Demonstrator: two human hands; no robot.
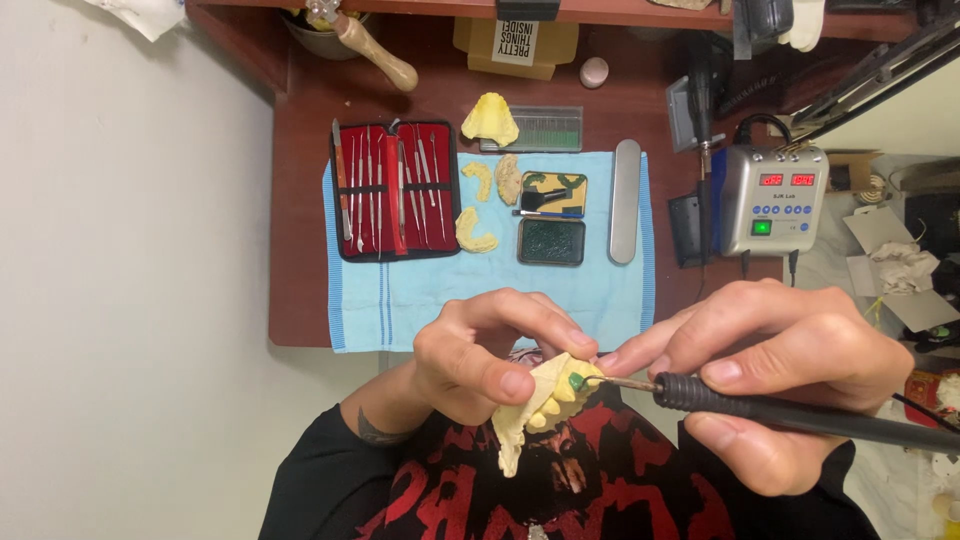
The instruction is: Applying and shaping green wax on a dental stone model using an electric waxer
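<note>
**Hot tip at the green wax: where this is getting risky**

You are pinching the yellow dental cast (pixel 538 408) in your left hand (pixel 478 362), thumb and fingers closed tight around its upper edge, holding it in the air above your lap rather than on the blue towel (pixel 400 300). Your right hand (pixel 780 385) is gripping the black electric wax pen (pixel 800 412) like a pencil, fingers wrapped firmly round its handle, and its metal tip is touching the small green wax blob (pixel 577 381) on the teeth of the cast.

Your left thumb is sitting just beside that tip. If the pen is slipping sideways, it is likely heading into your thumb or forefinger. Because neither hand is resting on the desk, any tremor is travelling straight to the tip, and the wax could be smearing past the tooth you are building.

You are holding the cast by a thin edge; too much pressure from the pen could be levering it out of your pinch and dropping it.

The pen's cable is trailing off to your right, toward the grey control unit (pixel 773 200) on the desk. A snag there could be tugging the tip off line.
</note>
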